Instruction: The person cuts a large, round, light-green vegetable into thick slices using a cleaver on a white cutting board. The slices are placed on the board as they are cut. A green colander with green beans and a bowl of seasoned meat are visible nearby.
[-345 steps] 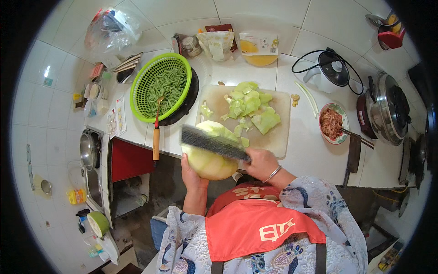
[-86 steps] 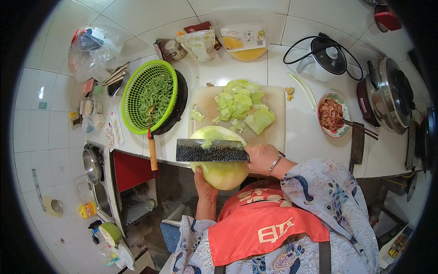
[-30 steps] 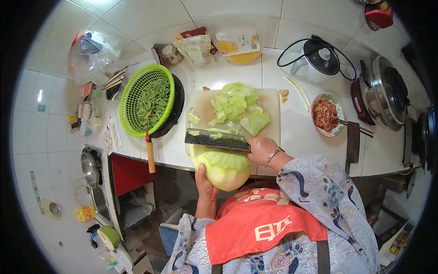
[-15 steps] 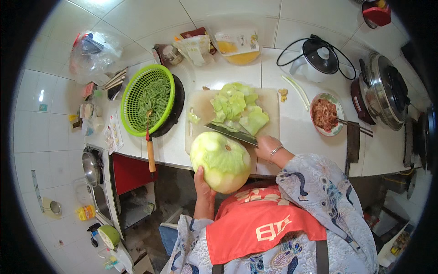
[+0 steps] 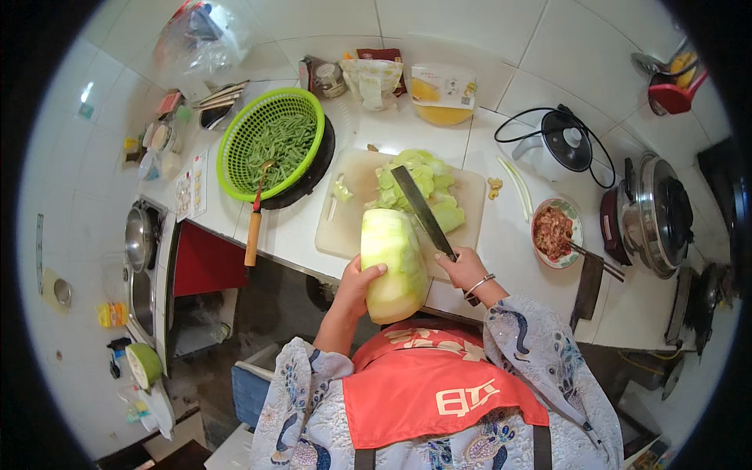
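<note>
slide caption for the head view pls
Left hand holds a pale gourd, right hand a cleaver, near a cutting board heaped with peelings.

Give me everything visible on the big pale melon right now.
The melon is large and rounded, moist-looking, pale green toward its far end and yellowish-white toward the near one, with its visible surface peeled. The left hand grips its left side, thumb on top. It sits at the near edge of the cutting board; whether it touches the board or the knife beside it can't be told.
</note>
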Action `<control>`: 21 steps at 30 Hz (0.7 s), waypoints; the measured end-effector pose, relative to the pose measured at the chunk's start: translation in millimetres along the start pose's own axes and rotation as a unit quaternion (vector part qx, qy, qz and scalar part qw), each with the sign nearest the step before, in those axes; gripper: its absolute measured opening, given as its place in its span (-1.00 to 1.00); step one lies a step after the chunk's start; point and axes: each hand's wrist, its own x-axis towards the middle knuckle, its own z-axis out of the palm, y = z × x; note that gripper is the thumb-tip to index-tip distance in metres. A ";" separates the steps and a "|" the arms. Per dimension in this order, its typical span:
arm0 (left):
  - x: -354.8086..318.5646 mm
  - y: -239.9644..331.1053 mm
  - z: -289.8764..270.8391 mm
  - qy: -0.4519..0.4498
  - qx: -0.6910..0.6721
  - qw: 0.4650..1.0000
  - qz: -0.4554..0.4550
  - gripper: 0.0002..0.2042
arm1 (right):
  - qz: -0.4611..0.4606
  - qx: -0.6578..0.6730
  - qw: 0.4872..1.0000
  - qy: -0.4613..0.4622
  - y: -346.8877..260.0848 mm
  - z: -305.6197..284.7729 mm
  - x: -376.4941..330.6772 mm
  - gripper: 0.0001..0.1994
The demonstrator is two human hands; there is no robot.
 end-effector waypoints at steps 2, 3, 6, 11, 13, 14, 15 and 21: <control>-16.6 -11.4 -0.1 0.004 0.038 0.998 0.047 -0.45 | 0.008 0.031 0.999 -0.011 0.9 8.0 -3.1 -0.55; -29.9 -21.5 2.0 -0.004 0.090 0.994 0.069 -0.46 | 0.007 0.037 0.999 -0.012 1.6 12.1 -5.8 -0.55; -62.1 -54.0 -2.0 -0.032 0.174 0.981 0.076 -0.49 | -0.008 0.015 1.000 -0.024 -4.8 23.7 -11.6 -0.65; -60.5 -70.3 -8.3 -0.075 0.116 0.989 0.051 -0.61 | -0.184 -0.180 0.966 0.034 -11.8 -3.8 -8.6 -0.78; -55.6 -60.4 -4.8 -0.090 0.130 0.985 0.073 -0.63 | -0.270 -0.274 0.923 0.021 -46.1 -31.0 -17.9 -0.81; -53.9 -59.6 -4.0 -0.096 0.136 0.982 0.085 -0.63 | -0.288 -0.330 0.899 0.005 -63.5 -40.0 -23.0 -0.84; -52.1 -63.4 -5.1 -0.105 0.151 0.978 0.100 -0.64 | -0.302 -0.372 0.878 -0.007 -76.0 -44.9 -24.3 -0.85; -41.9 -74.5 -13.4 -0.149 0.199 0.961 0.120 -0.67 | -0.314 -0.515 0.796 -0.054 -113.4 -60.4 -25.9 -0.87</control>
